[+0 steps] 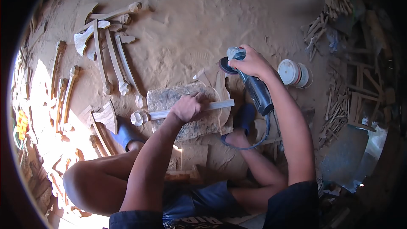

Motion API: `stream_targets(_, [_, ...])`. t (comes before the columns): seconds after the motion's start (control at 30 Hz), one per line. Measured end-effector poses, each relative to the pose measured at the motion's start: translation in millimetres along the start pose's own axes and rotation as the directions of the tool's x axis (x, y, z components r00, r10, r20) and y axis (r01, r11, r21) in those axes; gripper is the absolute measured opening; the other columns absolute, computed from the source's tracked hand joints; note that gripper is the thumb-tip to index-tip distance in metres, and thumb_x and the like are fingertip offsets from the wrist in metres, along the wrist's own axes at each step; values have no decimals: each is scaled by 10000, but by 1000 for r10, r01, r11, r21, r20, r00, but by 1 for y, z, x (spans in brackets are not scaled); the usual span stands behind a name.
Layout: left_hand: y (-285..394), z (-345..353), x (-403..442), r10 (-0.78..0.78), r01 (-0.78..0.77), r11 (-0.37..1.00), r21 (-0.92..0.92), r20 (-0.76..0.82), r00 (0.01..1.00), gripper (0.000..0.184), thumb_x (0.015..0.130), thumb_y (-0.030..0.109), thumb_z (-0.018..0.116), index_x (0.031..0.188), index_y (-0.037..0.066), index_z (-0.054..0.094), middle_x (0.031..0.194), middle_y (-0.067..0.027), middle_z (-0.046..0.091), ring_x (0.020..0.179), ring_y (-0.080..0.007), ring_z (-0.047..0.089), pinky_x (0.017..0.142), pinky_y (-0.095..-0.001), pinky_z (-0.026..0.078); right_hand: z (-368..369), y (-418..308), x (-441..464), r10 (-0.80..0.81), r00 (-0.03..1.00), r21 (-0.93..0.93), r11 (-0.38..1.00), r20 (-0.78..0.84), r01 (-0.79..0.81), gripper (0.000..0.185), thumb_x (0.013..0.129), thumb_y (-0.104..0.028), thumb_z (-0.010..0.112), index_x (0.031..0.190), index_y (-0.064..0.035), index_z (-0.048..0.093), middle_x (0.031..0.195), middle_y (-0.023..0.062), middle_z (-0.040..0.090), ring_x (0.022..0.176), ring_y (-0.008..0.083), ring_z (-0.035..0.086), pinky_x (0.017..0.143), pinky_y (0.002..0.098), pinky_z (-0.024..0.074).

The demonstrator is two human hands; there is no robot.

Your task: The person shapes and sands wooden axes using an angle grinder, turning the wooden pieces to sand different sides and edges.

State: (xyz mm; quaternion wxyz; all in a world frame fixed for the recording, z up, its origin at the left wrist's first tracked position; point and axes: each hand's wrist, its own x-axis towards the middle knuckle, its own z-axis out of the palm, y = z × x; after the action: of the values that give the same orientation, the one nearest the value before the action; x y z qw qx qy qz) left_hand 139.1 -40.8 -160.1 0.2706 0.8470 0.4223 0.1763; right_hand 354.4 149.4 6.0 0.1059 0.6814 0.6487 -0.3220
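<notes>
A: Any containers about?

B: One white bucket [291, 73] on the ground [178, 29], out past the far right corner of the block [165, 96]. Its pale round top may be a lid; I can't tell what's inside.

A: And the piece being held?

B: A wooden handle [218, 104], pale, straight and squared, with a faceted knob [139, 118] at one end. It lies across the block, knob jutting past the left edge, plain end reaching the right edge.

A: The hands?

B: The left hand [189, 107] is closed over the handle around mid-length. The right hand [251, 62] is wrapped round an angle grinder [256, 93], its dark disc [224, 66] apart from the handle.
</notes>
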Motion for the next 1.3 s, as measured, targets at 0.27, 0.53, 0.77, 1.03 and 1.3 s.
stream_targets(0.27, [-12, 19, -2, -1, -2, 999, 34, 82, 997, 285, 869, 333, 778, 1103, 177, 732, 1074, -71, 650, 910, -308, 720, 697, -461, 612, -8, 5, 6, -9, 997, -54, 999, -75, 5, 899, 777, -423, 786, 1528, -36, 477, 1399, 240, 648, 1270, 356, 656, 1063, 419, 511])
stream_targets(0.53, [1, -3, 2, 46, -46, 999, 5, -36, 998, 275, 868, 309, 779, 1095, 165, 719, 1051, -73, 650, 895, -314, 720, 673, -456, 613, 5, -41, -13, -116, 988, -94, 988, 106, 126, 901, 761, -429, 782, 1531, -77, 474, 1416, 230, 637, 1301, 371, 629, 1095, 442, 500])
stream_targets(0.77, [9, -17, 4, 38, -41, 998, -57, -52, 998, 292, 869, 310, 779, 1118, 170, 721, 1074, -71, 656, 920, -308, 718, 698, -457, 614, -9, -25, 2, -17, 998, -115, 993, 63, 24, 893, 749, -417, 760, 1528, -83, 480, 1439, 223, 625, 1319, 380, 617, 1113, 441, 500])
stream_targets(1.03, [11, -20, 4, 9, -6, 994, -105, 22, 1000, 269, 900, 312, 697, 1105, 146, 749, 1100, -123, 662, 948, -351, 725, 716, -489, 613, -17, 28, -6, 37, 984, -8, 999, -172, -39, 900, 796, -408, 768, 1552, -52, 432, 1419, 249, 634, 1309, 404, 624, 1109, 451, 496])
stream_targets(1.3, [6, -12, 4, -17, 14, 999, 31, 103, 995, 386, 908, 372, 715, 1234, 168, 685, 1109, -113, 657, 923, -348, 721, 707, -493, 602, -3, 79, -131, -68, 880, 283, 933, -470, 223, 884, 829, -298, 842, 1544, -13, 408, 1335, 225, 654, 1182, 350, 683, 1054, 417, 511])
